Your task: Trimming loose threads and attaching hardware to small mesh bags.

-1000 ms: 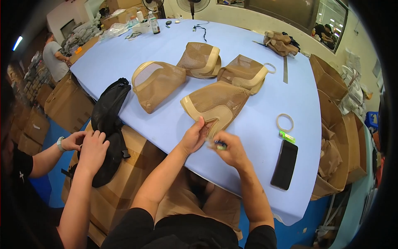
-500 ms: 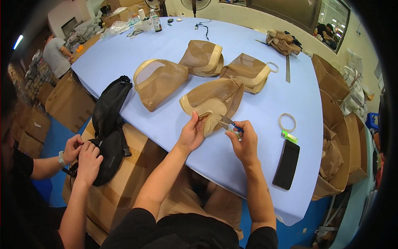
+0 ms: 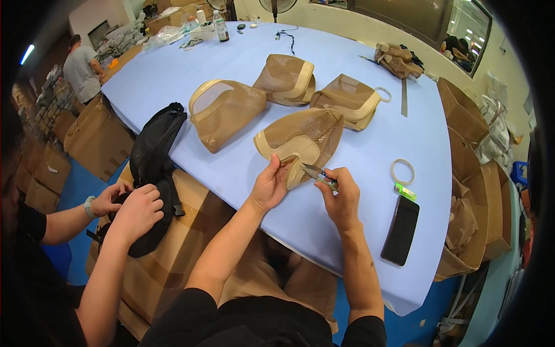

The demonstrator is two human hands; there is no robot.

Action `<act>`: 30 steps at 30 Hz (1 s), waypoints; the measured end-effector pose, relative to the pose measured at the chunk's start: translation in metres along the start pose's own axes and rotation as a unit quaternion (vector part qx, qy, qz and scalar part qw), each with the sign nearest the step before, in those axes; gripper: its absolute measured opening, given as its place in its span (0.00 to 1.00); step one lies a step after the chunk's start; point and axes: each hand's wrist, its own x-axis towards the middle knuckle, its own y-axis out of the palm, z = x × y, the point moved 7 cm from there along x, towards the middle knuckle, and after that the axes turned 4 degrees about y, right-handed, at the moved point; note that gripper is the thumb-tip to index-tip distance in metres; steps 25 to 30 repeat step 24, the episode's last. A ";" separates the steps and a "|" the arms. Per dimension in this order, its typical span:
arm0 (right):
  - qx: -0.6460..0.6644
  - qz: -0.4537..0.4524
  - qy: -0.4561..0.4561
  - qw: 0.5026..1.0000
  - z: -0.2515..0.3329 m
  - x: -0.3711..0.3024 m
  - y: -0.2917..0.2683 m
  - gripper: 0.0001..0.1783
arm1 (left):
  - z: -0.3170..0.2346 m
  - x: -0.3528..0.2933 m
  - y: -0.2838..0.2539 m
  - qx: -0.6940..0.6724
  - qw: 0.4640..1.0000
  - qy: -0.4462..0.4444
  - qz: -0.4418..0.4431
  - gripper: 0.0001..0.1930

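Observation:
A brown mesh fabric piece with tan trim (image 3: 321,132) lies on the blue-covered table, its near edge raised. My left hand (image 3: 270,188) grips that edge, thumb on top and fingers underneath, partly hidden. In my right hand (image 3: 342,199) is a pair of thread snips (image 3: 314,171), blades parted and pointing left at the trim. The tips are at the tan edge; whether they touch it I cannot tell. Beyond lie three similar mesh pieces: one at left (image 3: 228,115), one at the back (image 3: 283,78) and one at right (image 3: 347,98).
To the right lie a tape roll (image 3: 403,171), a green lighter-like item (image 3: 404,191) and a black phone (image 3: 400,230). A co-worker's hands (image 3: 130,208) handle a black bag (image 3: 153,156) at left. Open cartons (image 3: 488,208) stand beyond the table's right edge.
The snips' blades have parted and shifted slightly left at the trim. My left hand keeps its grip on the edge. The co-worker's hands have moved over the black bag.

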 end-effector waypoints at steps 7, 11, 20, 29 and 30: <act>-0.025 0.001 -0.025 0.999 0.007 0.003 0.001 0.13 | 0.001 -0.001 -0.002 0.005 1.000 -0.002 -0.003 0.28; -0.044 -0.001 -0.045 0.998 0.011 0.004 -0.001 0.13 | 0.000 -0.001 0.002 0.005 1.000 -0.005 0.004 0.28; -0.042 -0.012 -0.038 0.998 0.012 0.002 -0.003 0.14 | 0.000 0.000 -0.004 -0.015 1.000 -0.002 -0.009 0.27; -0.014 0.068 -0.115 0.991 0.029 -0.006 0.010 0.16 | -0.003 -0.001 -0.005 -0.022 1.000 0.005 0.018 0.27; -0.014 0.068 -0.115 0.991 0.029 -0.006 0.010 0.16 | -0.003 -0.001 -0.005 -0.022 1.000 0.005 0.018 0.27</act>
